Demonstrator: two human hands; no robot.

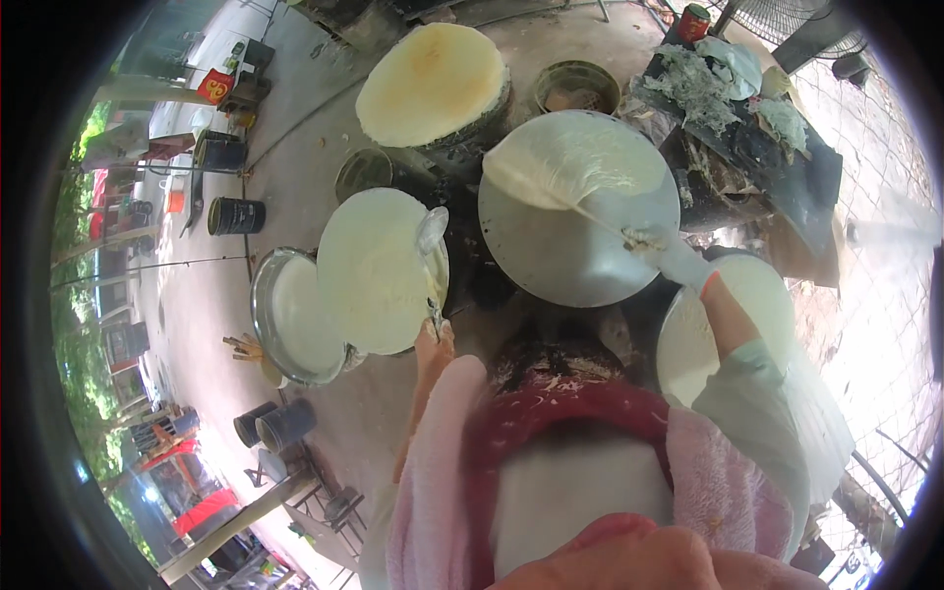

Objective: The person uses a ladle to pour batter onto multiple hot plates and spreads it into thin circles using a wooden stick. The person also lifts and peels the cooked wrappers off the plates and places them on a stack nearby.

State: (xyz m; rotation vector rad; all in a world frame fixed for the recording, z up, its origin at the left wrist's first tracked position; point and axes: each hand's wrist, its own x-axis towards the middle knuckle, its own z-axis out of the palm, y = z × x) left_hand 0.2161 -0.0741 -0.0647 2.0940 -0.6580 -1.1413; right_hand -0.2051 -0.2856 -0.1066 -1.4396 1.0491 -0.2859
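Ladle [431, 231]: in front of the pale round disc [369, 265], left of the griddle [551, 256]; likely light and rigid, perhaps slick where wet; best held low on the handle, clear of the bowl.
Left grip [434, 339]: closed around the ladle's handle.
White film [580, 157]: spread wrinkled over the far part of the griddle, its edge running toward the right grip [683, 264]; probably limp, sticky and easily torn, so a broad hold along the edge seems safer than a pinch.
Griddle surface: grey, round, bare on the near side; looks stiff and heavy, possibly hot, so not a place for bare fingers.
Right grip: pale-covered, above the griddle's right side; too blurred to tell whether it is wide or narrow.
Lumpy patch [644, 239]: beside those fingers; film or tool, I cannot tell.
Metal basin [261, 315]: partly hidden by the disc.
Right-hand pale round [688, 339]: partly covered by the forearm.
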